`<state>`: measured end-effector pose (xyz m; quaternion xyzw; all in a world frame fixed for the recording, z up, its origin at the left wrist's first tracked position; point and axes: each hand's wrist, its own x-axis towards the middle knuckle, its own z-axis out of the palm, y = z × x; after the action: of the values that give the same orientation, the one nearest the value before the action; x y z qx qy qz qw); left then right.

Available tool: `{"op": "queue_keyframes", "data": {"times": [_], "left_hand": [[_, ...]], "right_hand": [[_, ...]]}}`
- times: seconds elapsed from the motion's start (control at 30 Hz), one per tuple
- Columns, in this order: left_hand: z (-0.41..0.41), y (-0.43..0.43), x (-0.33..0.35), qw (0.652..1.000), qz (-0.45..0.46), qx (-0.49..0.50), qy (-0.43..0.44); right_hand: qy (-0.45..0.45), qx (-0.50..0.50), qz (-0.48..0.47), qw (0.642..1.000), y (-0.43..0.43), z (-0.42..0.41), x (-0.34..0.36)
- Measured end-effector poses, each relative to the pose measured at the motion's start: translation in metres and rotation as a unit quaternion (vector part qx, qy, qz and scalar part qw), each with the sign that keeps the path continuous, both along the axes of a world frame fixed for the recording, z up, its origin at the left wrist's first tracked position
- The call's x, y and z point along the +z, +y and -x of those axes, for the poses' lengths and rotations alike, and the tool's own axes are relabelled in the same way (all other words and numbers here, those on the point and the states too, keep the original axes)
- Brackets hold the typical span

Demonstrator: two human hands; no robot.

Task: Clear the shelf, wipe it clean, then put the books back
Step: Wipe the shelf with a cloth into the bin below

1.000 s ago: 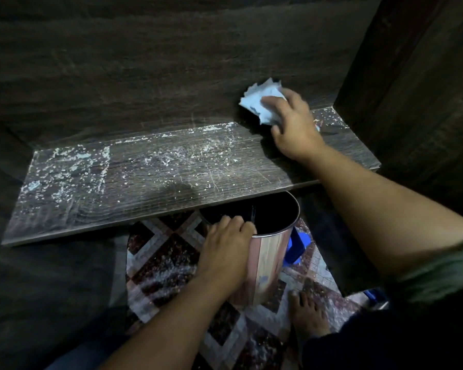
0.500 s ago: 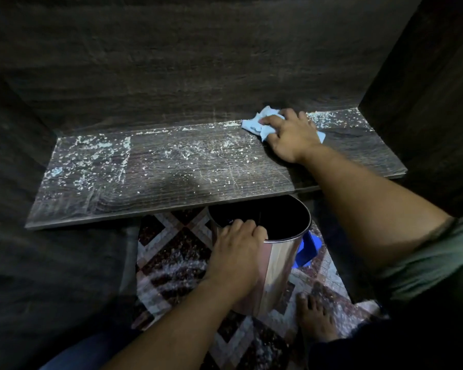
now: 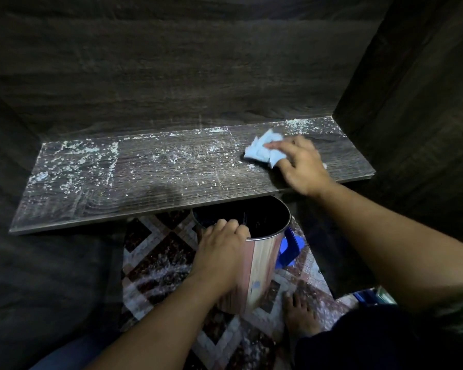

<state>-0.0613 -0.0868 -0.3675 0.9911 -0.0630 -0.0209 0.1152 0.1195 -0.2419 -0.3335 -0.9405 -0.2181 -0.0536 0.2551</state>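
R hand (image 3: 302, 166) fingers spread flat, pressing cloth (image 3: 262, 152) near right rear corner of shelf (image 3: 145, 188); soft, light, prob. bunches, so pin w/ palm. L hand (image 3: 219, 247) grips bin (image 3: 262, 263) rim.

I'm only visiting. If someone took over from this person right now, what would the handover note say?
Right hand: fingers laid over a crumpled pale blue cloth, pressing it onto the right part of the dark wooden shelf.
Left hand: grips the rim of a metal bin just below the shelf's front edge.
Done: the shelf is cleared; no books in view.
Left: white debris lies over most of the shelf, thickest at the left end and in the back right corner. Wipe it off, probably into the bin, then put the books back.
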Motion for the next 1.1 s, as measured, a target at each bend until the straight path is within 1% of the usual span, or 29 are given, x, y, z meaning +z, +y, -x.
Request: {"op": "queue_keyframes", "data": {"times": [0.07,0.1,0.13,0.17,0.2,0.23,0.3,0.43,0.53,0.6,0.7,0.77,0.93,1.03,1.1], "left_hand": [[0.0,0.0,0.0,1.0,-0.004,-0.001,-0.002],[0.0,0.0,0.0,1.0,-0.002,-0.002,-0.004],[0.001,0.0,0.0,1.0,0.0,-0.003,-0.005],[0.001,0.001,0.0,1.0,0.004,-0.004,-0.006],[0.001,0.002,-0.001,1.0,0.01,-0.003,-0.006],[0.001,0.002,-0.001,1.0,0.015,-0.002,-0.007],[0.001,0.004,-0.001,1.0,0.018,-0.003,-0.009],[0.002,0.004,-0.001,1.0,0.02,-0.011,-0.008],[0.002,0.003,0.0,1.0,0.024,-0.007,-0.004],[0.002,0.003,0.0,1.0,0.025,-0.001,-0.008],[0.001,0.001,0.0,1.0,0.023,0.003,-0.016],[0.002,0.0,0.0,1.0,0.016,-0.002,-0.021],[0.002,-0.002,0.0,1.0,0.007,-0.011,-0.029],[0.002,-0.003,-0.002,1.0,0.002,-0.012,-0.024],[0.001,-0.003,-0.004,1.0,0.002,-0.008,-0.018]], "right_hand": [[-0.026,-0.077,-0.02,0.996,-0.004,-0.016,0.008],[-0.018,-0.123,-0.01,0.992,-0.007,-0.024,0.01],[0.007,-0.164,0.017,0.986,-0.008,-0.03,0.008],[0.039,-0.193,0.066,0.978,-0.007,-0.033,0.005],[0.05,-0.202,0.123,0.97,-0.005,-0.032,-0.002],[0.04,-0.194,0.167,0.966,-0.002,-0.028,-0.008],[0.001,-0.15,0.191,0.97,0.005,-0.022,-0.014],[-0.001,-0.051,0.184,0.982,0.009,-0.015,-0.007],[0.044,0.01,0.17,0.984,0.006,-0.004,-0.002],[0.069,0.038,0.151,0.985,0.004,0.005,0.002],[0.082,0.067,0.147,0.983,-0.001,0.02,0.0],[0.096,0.072,0.138,0.983,-0.004,0.029,0.0],[0.144,0.08,0.059,0.985,-0.013,0.055,0.009],[0.108,0.054,-0.031,0.992,-0.028,0.063,0.01],[0.073,0.018,-0.05,0.996,-0.035,0.051,0.014]]}}
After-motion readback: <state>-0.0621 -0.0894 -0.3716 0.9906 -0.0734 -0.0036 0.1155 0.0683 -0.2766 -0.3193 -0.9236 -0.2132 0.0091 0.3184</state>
